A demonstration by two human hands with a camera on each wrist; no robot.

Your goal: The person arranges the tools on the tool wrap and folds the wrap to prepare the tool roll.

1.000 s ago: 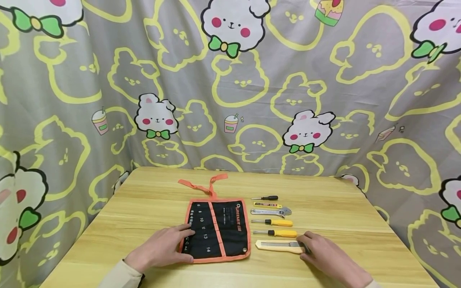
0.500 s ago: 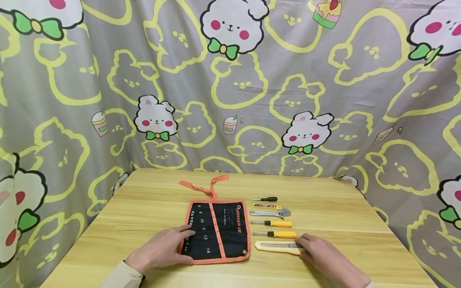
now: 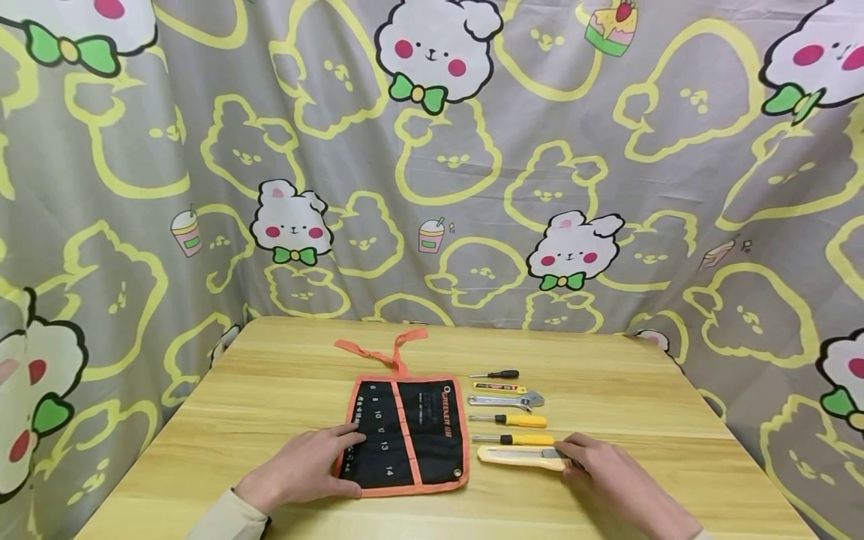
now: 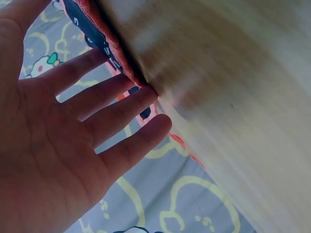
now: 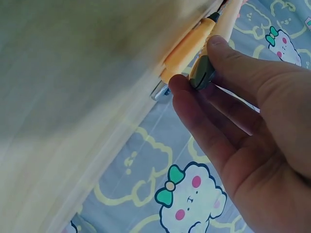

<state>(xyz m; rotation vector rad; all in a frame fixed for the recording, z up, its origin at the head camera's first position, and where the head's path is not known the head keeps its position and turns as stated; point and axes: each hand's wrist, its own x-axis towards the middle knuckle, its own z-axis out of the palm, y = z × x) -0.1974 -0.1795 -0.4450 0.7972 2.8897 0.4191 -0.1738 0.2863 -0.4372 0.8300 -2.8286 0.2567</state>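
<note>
- Grey curtain (image 3: pixel 364 169) with rabbit and yellow outline prints hangs behind and to both sides of a wood-grain table (image 3: pixel 229 397).
- Left hand (image 3: pixel 304 465): fingers extended and relaxed, resting across the left edge of a black tool pouch (image 3: pixel 439 450); nothing gripped. Probably there to steady the cloth.
- Pouch lies flat, numbered pockets facing up, likely so they stay readable. Its orange tie (image 3: pixel 410 335) trails toward the far side.
- Just right of it, a column of tools, far to near: black-handled screwdriver (image 3: pixel 505 373), slim yellow case (image 3: pixel 499 388), adjustable wrench (image 3: pixel 506 400), farther yellow screwdriver (image 3: pixel 526 421), nearer yellow screwdriver (image 3: pixel 528 440). All roughly parallel, apart; looks like deliberate spacing for easy picking.
- Nearest the person, a utility knife (image 3: pixel 520 456), nose toward the pouch.
- Right hand (image 3: pixel 607 469) pinches its rear end, thumb against fingers, presumably keeping clear of the nose. Cannot tell whether it is fully off the wood.
</note>
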